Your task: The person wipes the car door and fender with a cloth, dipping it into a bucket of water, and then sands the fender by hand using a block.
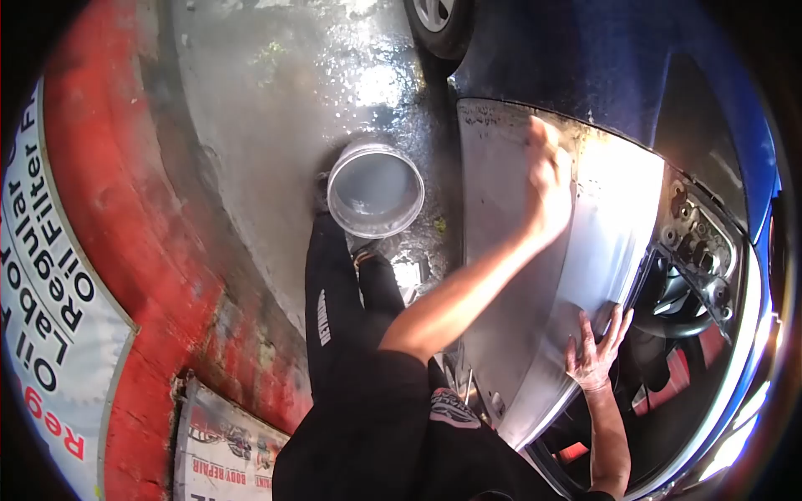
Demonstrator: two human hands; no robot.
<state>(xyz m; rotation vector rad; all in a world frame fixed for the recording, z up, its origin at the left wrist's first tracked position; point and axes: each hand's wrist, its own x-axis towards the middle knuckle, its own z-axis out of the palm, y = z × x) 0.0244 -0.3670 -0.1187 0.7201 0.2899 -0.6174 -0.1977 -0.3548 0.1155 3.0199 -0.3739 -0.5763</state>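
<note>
My left hand (pixel 549 179) is closed and smeared by motion, pressed against the upper part of a grey, bare-looking car door panel (pixel 518 275). Whatever lies under its fingers is hidden. Lower down, my right hand (pixel 595 355) rests flat with fingers spread on the same door, close to the window edge. The door's surface has a bright wet-looking shine and dark worn marks along its far edge. It belongs to a blue car (pixel 568 63).
A white bucket (pixel 336 200) of cloudy liquid stands by my legs (pixel 326 309) on wet concrete (pixel 251 125). A car wheel (pixel 439 21) is at the top. An exposed mirror mount (pixel 702 242) sits by the open window. Red wall (pixel 142 250) and signs (pixel 58 334) line the left.
</note>
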